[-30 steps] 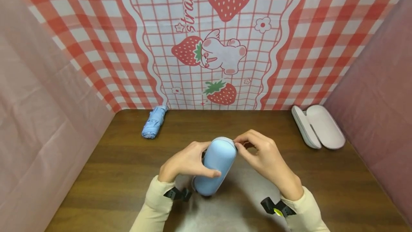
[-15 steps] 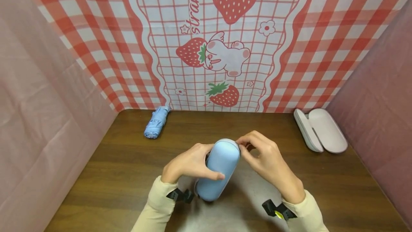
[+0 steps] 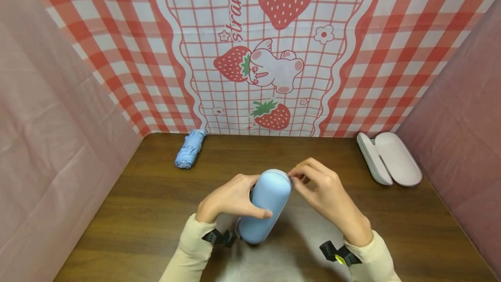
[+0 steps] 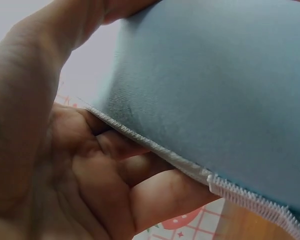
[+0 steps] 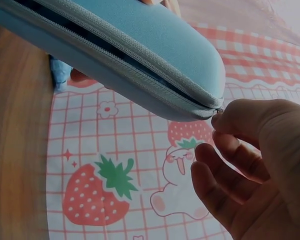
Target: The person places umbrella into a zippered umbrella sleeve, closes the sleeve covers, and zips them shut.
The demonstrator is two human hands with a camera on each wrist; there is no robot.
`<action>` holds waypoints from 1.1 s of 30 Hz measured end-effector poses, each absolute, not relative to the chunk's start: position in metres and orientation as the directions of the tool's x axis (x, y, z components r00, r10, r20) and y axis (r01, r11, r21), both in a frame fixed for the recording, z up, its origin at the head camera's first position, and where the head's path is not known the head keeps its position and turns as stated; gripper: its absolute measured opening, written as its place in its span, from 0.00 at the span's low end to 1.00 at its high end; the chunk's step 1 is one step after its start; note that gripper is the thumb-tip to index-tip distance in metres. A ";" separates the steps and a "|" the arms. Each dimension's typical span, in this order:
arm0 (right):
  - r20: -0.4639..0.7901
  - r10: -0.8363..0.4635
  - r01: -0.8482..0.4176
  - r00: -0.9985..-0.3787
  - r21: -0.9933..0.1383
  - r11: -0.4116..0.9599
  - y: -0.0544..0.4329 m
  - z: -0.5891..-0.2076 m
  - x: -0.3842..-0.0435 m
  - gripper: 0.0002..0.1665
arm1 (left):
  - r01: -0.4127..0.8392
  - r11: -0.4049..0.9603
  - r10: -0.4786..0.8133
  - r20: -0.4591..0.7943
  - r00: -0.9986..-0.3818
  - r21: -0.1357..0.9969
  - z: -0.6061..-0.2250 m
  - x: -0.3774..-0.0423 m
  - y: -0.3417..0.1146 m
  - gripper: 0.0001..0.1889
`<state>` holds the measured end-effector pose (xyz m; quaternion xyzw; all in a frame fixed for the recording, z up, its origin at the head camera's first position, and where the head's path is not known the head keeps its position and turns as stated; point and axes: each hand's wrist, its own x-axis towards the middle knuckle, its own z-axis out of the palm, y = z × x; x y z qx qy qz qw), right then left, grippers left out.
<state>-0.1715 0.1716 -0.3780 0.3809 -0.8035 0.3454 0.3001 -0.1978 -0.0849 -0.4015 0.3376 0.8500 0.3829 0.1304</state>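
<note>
A light blue zippered case [image 3: 270, 203], rounded at both ends, is held tilted above the table in the head view. My left hand [image 3: 232, 197] grips it from the left, thumb across the near face and fingers behind. In the left wrist view those fingers [image 4: 165, 197] curl under its pale seam. My right hand [image 3: 322, 186] pinches the small zipper pull [image 5: 218, 111] at the case's upper right end. Along the side facing the right wrist camera, the zipper [image 5: 135, 65] is parted, with a dark gap between its rows of teeth. The inside is too dark to make out.
A folded blue umbrella [image 3: 190, 148] lies at the back left of the wooden table [image 3: 148, 203]. At the back right sits an opened pale hard case [image 3: 391, 159]. A strawberry-print cloth [image 3: 274, 77] hangs behind, and pink cloth [image 3: 462, 112] walls both sides.
The head view has shifted slightly. Both hands keep their hold on the case and its zipper pull, with hardly any movement.
</note>
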 end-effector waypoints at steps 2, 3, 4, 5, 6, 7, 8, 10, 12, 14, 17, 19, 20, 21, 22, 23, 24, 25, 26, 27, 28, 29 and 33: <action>0.750 -0.408 -0.825 -0.520 -0.318 0.467 0.172 -0.379 -0.172 0.07 | 0.470 0.477 0.674 0.034 -0.738 0.742 -0.402 -0.198 -0.085 0.36; 0.752 -0.408 -0.827 -0.518 -0.317 0.465 0.171 -0.379 -0.172 0.08 | 0.469 0.476 0.675 0.033 -0.737 0.744 -0.402 -0.198 -0.085 0.36; 0.753 -0.408 -0.827 -0.516 -0.315 0.465 0.171 -0.380 -0.173 0.09 | 0.467 0.475 0.675 0.031 -0.737 0.746 -0.403 -0.198 -0.085 0.36; 0.753 -0.409 -0.828 -0.515 -0.314 0.465 0.171 -0.380 -0.173 0.10 | 0.464 0.474 0.676 0.029 -0.736 0.748 -0.403 -0.199 -0.085 0.36; 0.753 -0.410 -0.828 -0.514 -0.313 0.465 0.171 -0.380 -0.173 0.11 | 0.462 0.475 0.676 0.026 -0.737 0.749 -0.403 -0.199 -0.085 0.36; 0.753 -0.411 -0.829 -0.514 -0.312 0.465 0.171 -0.380 -0.173 0.11 | 0.462 0.475 0.676 0.025 -0.737 0.749 -0.403 -0.199 -0.085 0.36; 0.753 -0.411 -0.829 -0.514 -0.312 0.465 0.171 -0.380 -0.173 0.12 | 0.460 0.475 0.675 0.025 -0.737 0.751 -0.403 -0.199 -0.085 0.36; 0.751 -0.414 -0.829 -0.514 -0.313 0.463 0.172 -0.380 -0.174 0.12 | 0.459 0.474 0.674 0.025 -0.739 0.751 -0.404 -0.199 -0.086 0.36; 0.752 -0.416 -0.831 -0.512 -0.310 0.463 0.172 -0.380 -0.174 0.12 | 0.459 0.469 0.672 0.032 -0.740 0.755 -0.404 -0.200 -0.086 0.35; 0.753 -0.417 -0.832 -0.509 -0.305 0.463 0.172 -0.380 -0.174 0.12 | 0.456 0.459 0.671 0.039 -0.741 0.763 -0.404 -0.200 -0.087 0.34; 0.753 -0.416 -0.831 -0.510 -0.306 0.465 0.172 -0.379 -0.175 0.12 | 0.450 0.443 0.668 0.050 -0.743 0.775 -0.404 -0.201 -0.088 0.33; 0.751 -0.412 -0.827 -0.516 -0.310 0.469 0.173 -0.379 -0.175 0.12 | 0.439 0.432 0.660 0.055 -0.749 0.788 -0.404 -0.201 -0.089 0.33; 0.751 -0.408 -0.823 -0.520 -0.313 0.474 0.173 -0.379 -0.175 0.12 | 0.434 0.429 0.652 0.060 -0.755 0.792 -0.404 -0.201 -0.089 0.33; 0.754 -0.401 -0.821 -0.521 -0.312 0.479 0.173 -0.379 -0.176 0.13 | 0.429 0.425 0.644 0.067 -0.762 0.797 -0.404 -0.201 -0.089 0.33; 0.755 -0.391 -0.814 -0.527 -0.317 0.486 0.173 -0.378 -0.176 0.14 | 0.422 0.421 0.636 0.071 -0.768 0.803 -0.404 -0.201 -0.088 0.33; 0.759 -0.382 -0.811 -0.528 -0.315 0.494 0.173 -0.378 -0.176 0.15 | 0.415 0.416 0.628 0.074 -0.774 0.809 -0.404 -0.201 -0.087 0.33; 0.760 -0.373 -0.806 -0.532 -0.318 0.500 0.173 -0.378 -0.176 0.16 | 0.411 0.414 0.622 0.077 -0.779 0.812 -0.404 -0.201 -0.086 0.32; 0.762 -0.365 -0.801 -0.535 -0.320 0.507 0.174 -0.378 -0.176 0.17 | 0.408 0.412 0.618 0.079 -0.782 0.815 -0.404 -0.201 -0.085 0.32; 0.761 -0.358 -0.796 -0.540 -0.324 0.511 0.174 -0.378 -0.176 0.17 | 0.409 0.412 0.617 0.081 -0.783 0.814 -0.404 -0.201 -0.085 0.32; 0.762 -0.354 -0.794 -0.542 -0.328 0.512 0.174 -0.378 -0.176 0.18 | 0.411 0.413 0.617 0.082 -0.782 0.813 -0.404 -0.201 -0.084 0.32; 0.758 -0.352 -0.790 -0.549 -0.334 0.513 0.174 -0.378 -0.176 0.18 | 0.413 0.416 0.618 0.081 -0.782 0.810 -0.404 -0.201 -0.083 0.32; 0.757 -0.354 -0.791 -0.549 -0.335 0.512 0.174 -0.378 -0.176 0.17 | 0.416 0.421 0.616 0.082 -0.783 0.806 -0.404 -0.201 -0.082 0.32; 0.765 -0.365 -0.806 -0.530 -0.321 0.498 0.173 -0.379 -0.177 0.18 | 0.423 0.448 0.607 0.079 -0.791 0.788 -0.404 -0.202 -0.082 0.33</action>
